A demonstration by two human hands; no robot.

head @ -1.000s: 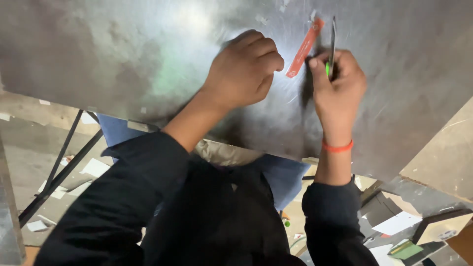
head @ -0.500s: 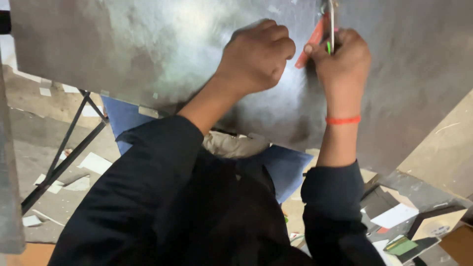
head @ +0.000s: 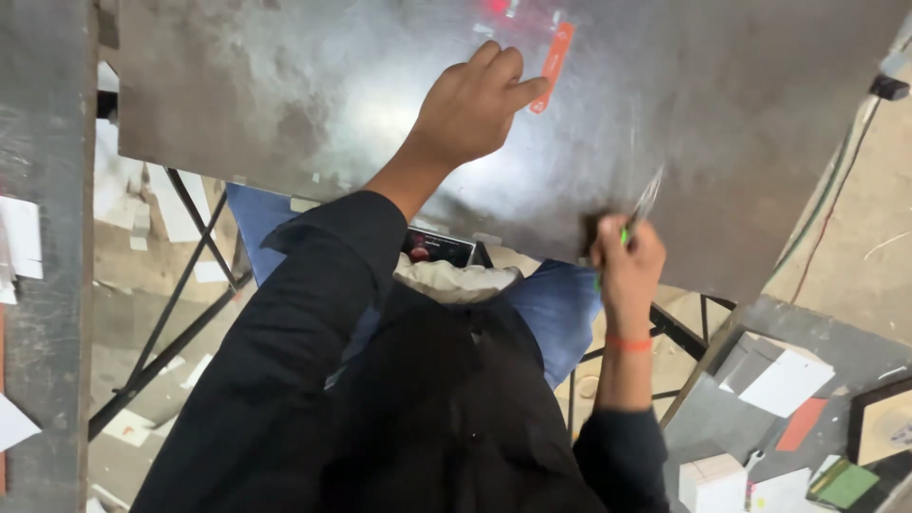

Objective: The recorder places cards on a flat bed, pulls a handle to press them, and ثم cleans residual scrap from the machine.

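A large grey metal sheet fills the upper part of the view. My left hand lies on it, fingers bent, with the fingertips touching an orange strip that rests on the sheet. My right hand is at the sheet's near edge, closed around a thin metal blade tool with a green handle; its tip points up over the sheet. An orange band circles my right wrist.
A black metal frame shows under the sheet at left, over a floor littered with paper scraps. At lower right a dark surface carries white card pieces, an orange piece and a green one. Cables run down the right side.
My right hand with the blade tool has drawn back from beside the orange strip down to the sheet's near edge. My left hand stays by the strip, fingers now more extended.
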